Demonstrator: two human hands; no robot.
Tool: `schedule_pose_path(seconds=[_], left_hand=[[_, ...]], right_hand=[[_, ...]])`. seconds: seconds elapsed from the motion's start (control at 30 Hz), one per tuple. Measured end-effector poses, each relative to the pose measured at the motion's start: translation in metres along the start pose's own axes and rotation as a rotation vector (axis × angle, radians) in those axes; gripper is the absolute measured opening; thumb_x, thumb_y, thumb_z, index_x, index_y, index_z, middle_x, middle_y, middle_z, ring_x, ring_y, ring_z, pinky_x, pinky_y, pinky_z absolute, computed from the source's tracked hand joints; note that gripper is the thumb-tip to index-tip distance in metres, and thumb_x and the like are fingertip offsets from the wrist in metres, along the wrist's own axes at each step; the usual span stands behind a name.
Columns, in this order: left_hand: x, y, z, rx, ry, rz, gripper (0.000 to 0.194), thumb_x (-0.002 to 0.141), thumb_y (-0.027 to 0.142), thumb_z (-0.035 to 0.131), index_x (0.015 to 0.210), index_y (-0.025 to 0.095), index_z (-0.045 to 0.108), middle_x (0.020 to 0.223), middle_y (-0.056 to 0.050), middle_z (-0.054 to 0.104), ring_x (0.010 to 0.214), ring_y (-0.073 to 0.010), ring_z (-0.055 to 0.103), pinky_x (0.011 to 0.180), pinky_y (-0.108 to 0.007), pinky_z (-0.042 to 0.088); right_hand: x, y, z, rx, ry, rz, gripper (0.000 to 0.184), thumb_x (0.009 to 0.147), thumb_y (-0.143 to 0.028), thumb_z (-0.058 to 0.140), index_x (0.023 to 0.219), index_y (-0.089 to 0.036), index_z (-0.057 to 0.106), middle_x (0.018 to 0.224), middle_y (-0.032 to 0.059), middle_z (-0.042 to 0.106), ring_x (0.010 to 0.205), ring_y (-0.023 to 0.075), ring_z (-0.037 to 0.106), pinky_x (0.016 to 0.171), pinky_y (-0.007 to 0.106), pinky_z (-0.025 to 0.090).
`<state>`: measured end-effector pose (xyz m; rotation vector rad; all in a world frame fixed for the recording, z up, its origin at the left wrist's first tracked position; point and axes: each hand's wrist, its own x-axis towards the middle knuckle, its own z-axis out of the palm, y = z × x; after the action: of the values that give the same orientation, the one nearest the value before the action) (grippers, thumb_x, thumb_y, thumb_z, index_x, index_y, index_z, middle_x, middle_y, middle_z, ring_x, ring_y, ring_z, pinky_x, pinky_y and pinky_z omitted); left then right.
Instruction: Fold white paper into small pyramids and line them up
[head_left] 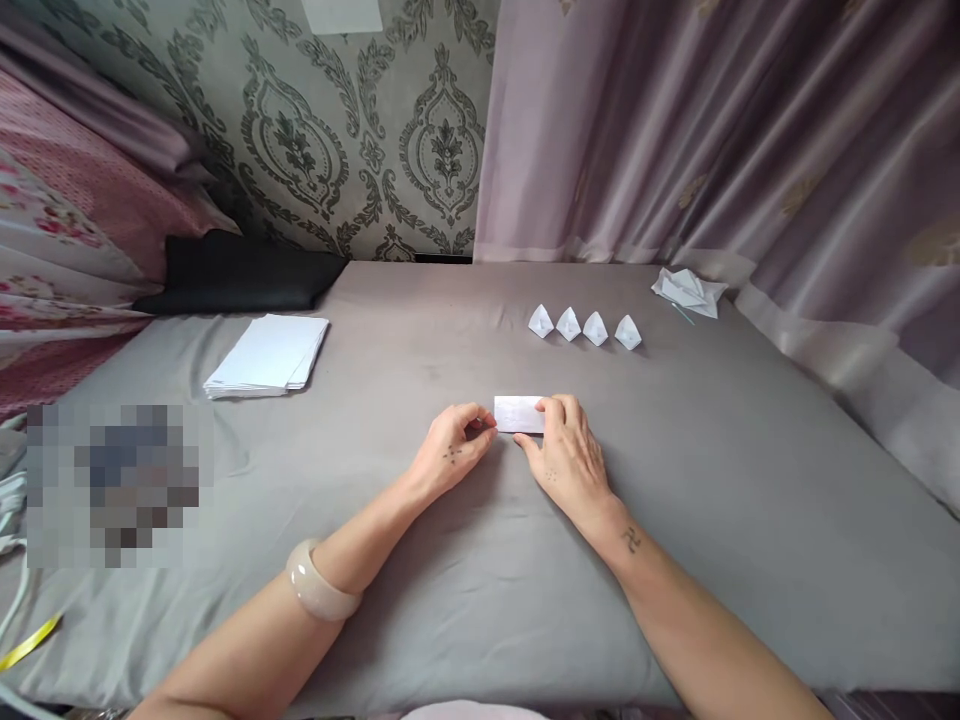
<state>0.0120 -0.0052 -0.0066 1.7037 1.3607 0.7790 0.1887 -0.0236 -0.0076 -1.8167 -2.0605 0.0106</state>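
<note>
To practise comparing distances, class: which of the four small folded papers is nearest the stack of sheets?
The leftmost folded paper; the other three sit farther right, away from the stack.

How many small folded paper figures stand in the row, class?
4, in a row beyond the right hand: leftmost figure, second figure, third figure and, slightly apart, rightmost figure. None looks hidden.

The patterned wall [367, 150] is partly covered by a mauve curtain [637, 120]. A black cloth [247, 272] and yellow strip [30, 643] are seen at left.
</note>
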Motion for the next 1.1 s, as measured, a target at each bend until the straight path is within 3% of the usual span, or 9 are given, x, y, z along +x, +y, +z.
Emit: schedule_pose_path(seconds=[0.17,0.27,0.37,0.47,0.63,0.77,0.93,1.0,1.1], left_hand=[[-0.001,-0.001,0.003,-0.123,-0.015,0.001,0.015,0.084,0.030,0.053,0.090,0.019,0.061,0.077,0.001,0.060,0.064,-0.0113,0.052,0.060,-0.023,0.041],[0.000,-0.002,0.002,-0.311,0.030,-0.008,0.012,0.083,0.029,0.054,0.092,0.020,0.054,0.075,0.002,0.059,0.062,-0.0098,0.052,0.058,-0.022,0.041],[0.001,-0.001,-0.003,-0.537,0.055,-0.081,0.019,0.079,0.022,0.055,0.096,0.021,0.046,0.079,0.001,0.064,0.071,-0.0116,0.059,0.069,-0.025,0.047],[0.002,0.001,-0.010,-0.618,0.050,-0.178,0.025,0.076,0.020,0.054,0.100,0.019,0.049,0.087,-0.004,0.069,0.085,-0.0157,0.064,0.078,-0.030,0.051],[0.003,-0.006,-0.014,-0.618,-0.022,-0.072,0.029,0.074,0.015,0.054,0.102,0.017,0.057,0.100,-0.008,0.070,0.102,-0.0196,0.063,0.084,-0.032,0.053],[0.002,-0.013,-0.009,-0.403,-0.003,0.083,0.023,0.082,0.018,0.054,0.104,0.018,0.061,0.104,-0.007,0.071,0.100,-0.0197,0.066,0.087,-0.033,0.053],[-0.001,-0.020,-0.003,0.135,0.208,0.480,0.025,0.089,0.011,0.047,0.108,0.020,0.061,0.118,-0.010,0.066,0.112,-0.0202,0.061,0.097,-0.038,0.050],[-0.003,-0.021,0.000,0.248,0.218,0.599,0.030,0.090,0.008,0.044,0.114,0.019,0.058,0.121,-0.011,0.063,0.116,-0.0202,0.058,0.098,-0.038,0.051],[-0.006,-0.020,0.004,0.362,0.165,0.656,0.039,0.086,0.003,0.041,0.121,0.018,0.052,0.126,-0.012,0.060,0.121,-0.0215,0.054,0.098,-0.040,0.051]], right_hand=[[0.000,0.001,0.003,0.095,0.002,-0.076,0.019,0.086,-0.023,0.059,0.102,-0.019,0.050,0.103,0.0096,0.058,0.096,0.0240,0.057,0.078,0.033,0.047],[0.001,0.001,0.004,0.212,0.030,-0.094,0.006,0.088,-0.017,0.051,0.094,-0.020,0.051,0.096,0.0070,0.059,0.090,0.0207,0.057,0.079,0.031,0.046],[0.003,0.002,0.004,0.359,0.046,-0.043,0.007,0.089,-0.016,0.046,0.088,-0.021,0.051,0.089,0.0045,0.061,0.083,0.0180,0.059,0.075,0.029,0.046],[0.006,0.004,0.005,0.548,0.062,0.050,0.002,0.088,-0.022,0.050,0.087,-0.022,0.051,0.086,0.0027,0.062,0.076,0.0157,0.059,0.073,0.028,0.047],[0.011,0.007,0.007,0.823,0.104,0.143,0.018,0.086,-0.027,0.055,0.103,-0.021,0.052,0.088,0.0023,0.061,0.078,0.0142,0.061,0.076,0.028,0.050],[0.012,0.009,0.009,0.819,0.095,0.052,0.020,0.090,-0.025,0.051,0.109,-0.023,0.056,0.089,0.0022,0.059,0.079,0.0137,0.060,0.078,0.029,0.052],[0.008,0.005,0.005,0.426,0.240,-0.189,0.037,0.085,-0.015,0.057,0.122,-0.021,0.055,0.113,0.0113,0.053,0.104,0.0229,0.054,0.093,0.039,0.048],[0.007,0.003,0.006,0.268,0.211,-0.270,0.040,0.084,-0.012,0.057,0.124,-0.021,0.056,0.120,0.0123,0.053,0.110,0.0260,0.050,0.097,0.042,0.045],[0.007,0.001,0.010,0.134,0.156,-0.347,0.032,0.089,-0.010,0.052,0.116,-0.022,0.062,0.116,0.0093,0.060,0.109,0.0256,0.051,0.092,0.040,0.045]])
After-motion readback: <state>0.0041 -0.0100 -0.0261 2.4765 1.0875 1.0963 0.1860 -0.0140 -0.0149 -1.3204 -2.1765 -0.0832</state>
